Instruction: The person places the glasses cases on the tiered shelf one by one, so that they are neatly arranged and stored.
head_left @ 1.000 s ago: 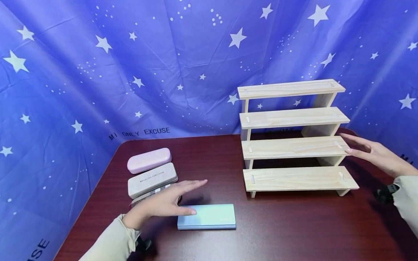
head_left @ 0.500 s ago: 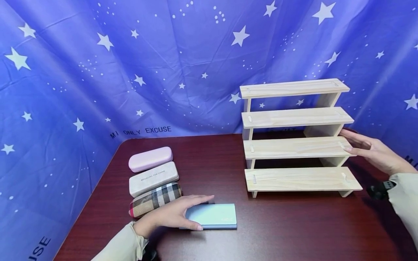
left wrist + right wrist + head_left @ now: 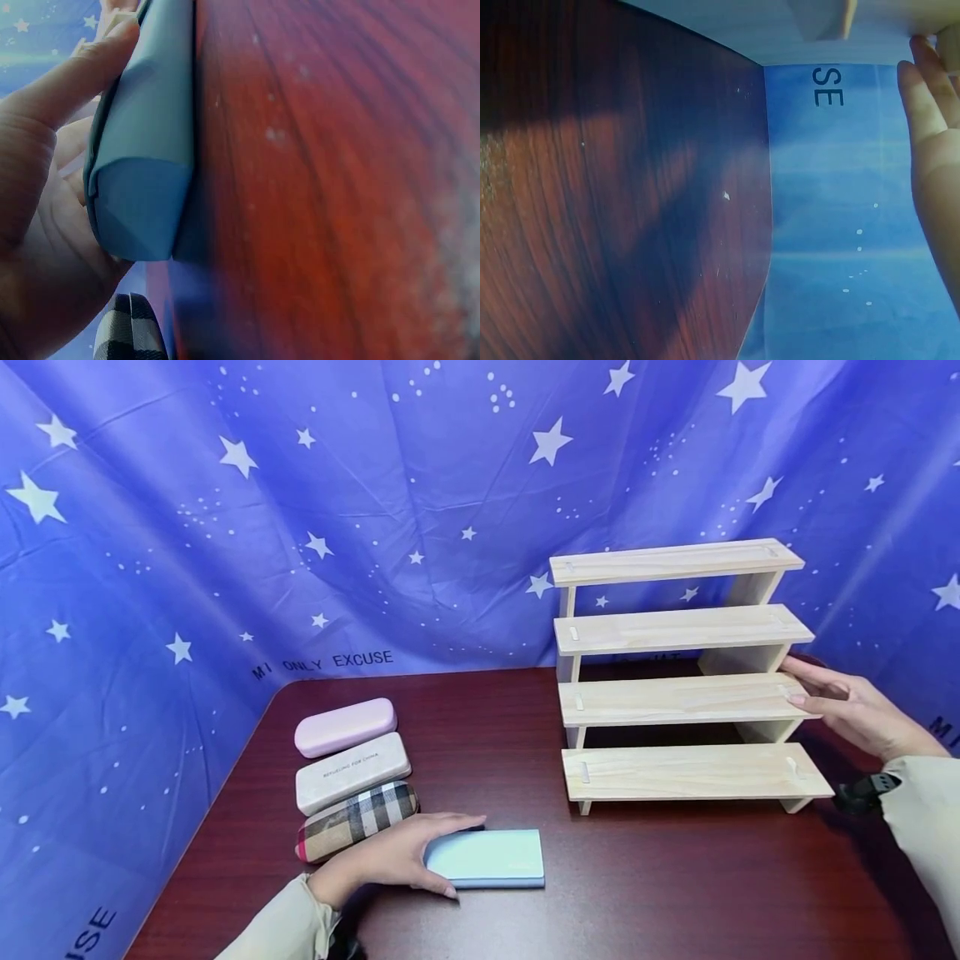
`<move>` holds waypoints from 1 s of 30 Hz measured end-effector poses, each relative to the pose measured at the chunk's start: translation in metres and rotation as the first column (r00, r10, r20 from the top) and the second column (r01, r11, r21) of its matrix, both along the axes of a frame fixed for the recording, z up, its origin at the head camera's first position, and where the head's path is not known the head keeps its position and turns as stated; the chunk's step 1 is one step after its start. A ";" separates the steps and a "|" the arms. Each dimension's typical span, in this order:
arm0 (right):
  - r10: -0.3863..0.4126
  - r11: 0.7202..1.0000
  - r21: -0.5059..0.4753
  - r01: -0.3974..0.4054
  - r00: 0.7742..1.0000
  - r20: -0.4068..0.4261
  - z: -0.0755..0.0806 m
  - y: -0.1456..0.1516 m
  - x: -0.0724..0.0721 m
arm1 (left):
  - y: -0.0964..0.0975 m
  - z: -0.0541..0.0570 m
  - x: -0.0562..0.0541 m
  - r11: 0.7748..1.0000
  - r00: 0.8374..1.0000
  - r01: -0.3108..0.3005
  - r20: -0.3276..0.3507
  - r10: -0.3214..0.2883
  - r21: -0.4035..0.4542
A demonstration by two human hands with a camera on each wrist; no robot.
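Observation:
On the table lies a light blue glasses case point(image 3: 495, 856), shaped like a long box with a flap. My left hand point(image 3: 397, 853) grips its left end, thumb along the near side and fingers at the far side. In the left wrist view, the thumb presses along an edge of the blue case point(image 3: 146, 142), its end facing the camera. A pale wooden stepped rack point(image 3: 690, 777) with several shelves stands at the right. My right hand point(image 3: 862, 710) holds its right side, the thumb on a middle shelf's end and the fingers against the side; the fingertips are partly hidden.
Left of the blue case lie a plaid glasses case point(image 3: 360, 818), a whitish one point(image 3: 352, 772) and a pink one point(image 3: 345, 727) in a row. A blue star-patterned curtain point(image 3: 420, 527) hangs behind the dark red table point(image 3: 480, 727).
My left hand has come down from above the blue case and closed around its left end, uncovering the plaid case. My right thumb has settled on the middle shelf's end.

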State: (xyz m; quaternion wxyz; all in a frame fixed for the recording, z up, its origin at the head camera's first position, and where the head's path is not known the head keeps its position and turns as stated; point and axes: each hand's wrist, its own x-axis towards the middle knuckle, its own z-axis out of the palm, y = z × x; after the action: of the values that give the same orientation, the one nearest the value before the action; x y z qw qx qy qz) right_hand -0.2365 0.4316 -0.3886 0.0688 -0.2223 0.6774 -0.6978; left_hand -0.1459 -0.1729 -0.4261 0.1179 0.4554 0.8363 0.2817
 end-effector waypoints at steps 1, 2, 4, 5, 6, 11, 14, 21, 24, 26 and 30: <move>0.005 1.000 0.000 -0.005 1.000 0.002 0.001 -0.001 0.000 | -0.001 0.000 0.000 1.000 1.000 -0.002 -0.003 0.002 -0.005; 0.006 1.000 0.007 -0.006 1.000 0.003 0.002 -0.002 0.000 | -0.002 -0.001 0.000 1.000 1.000 -0.004 -0.009 0.004 -0.014; 0.010 1.000 0.023 -0.010 1.000 0.003 0.004 -0.003 0.001 | -0.003 -0.002 0.001 1.000 1.000 -0.001 -0.024 0.000 -0.030; 0.012 0.999 0.038 -0.012 1.000 -0.002 0.005 -0.003 0.001 | -0.004 -0.002 0.001 0.999 0.999 -0.001 -0.032 0.000 -0.039; 0.019 0.999 0.037 -0.019 1.000 -0.004 0.005 -0.002 0.001 | -0.004 -0.002 0.001 0.999 0.999 -0.001 -0.040 -0.001 -0.047; 0.010 0.999 0.042 -0.010 1.000 0.002 0.004 0.002 -0.002 | -0.005 -0.001 0.002 0.997 0.998 -0.008 -0.061 0.003 -0.079; -0.029 0.997 0.071 0.027 0.999 0.025 0.003 0.005 -0.003 | -0.005 -0.001 0.002 0.995 0.998 -0.018 -0.061 0.012 -0.098; 0.154 0.977 -0.153 -0.149 0.988 0.026 -0.003 0.009 -0.004 | -0.004 -0.003 0.002 0.992 0.998 -0.027 -0.060 0.020 -0.120; 0.208 0.960 -0.195 -0.203 0.978 0.007 -0.003 0.009 -0.005 | -0.003 -0.005 0.001 0.995 0.997 -0.018 -0.077 0.011 -0.097; 0.206 0.962 -0.188 -0.200 0.978 0.012 -0.003 0.008 -0.005 | -0.003 -0.005 0.000 0.997 0.996 -0.010 -0.093 0.003 -0.075; 0.225 0.955 -0.204 -0.217 0.974 0.018 -0.003 0.005 -0.005 | -0.006 -0.005 0.001 1.000 0.995 -0.002 -0.104 -0.001 -0.031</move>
State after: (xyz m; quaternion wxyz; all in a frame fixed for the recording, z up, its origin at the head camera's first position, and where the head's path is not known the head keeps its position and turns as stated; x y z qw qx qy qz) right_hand -0.2414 0.4367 -0.3919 0.1374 -0.2880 0.5728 -0.7551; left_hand -0.1450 -0.1791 -0.4314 0.0814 0.4673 0.8457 0.2445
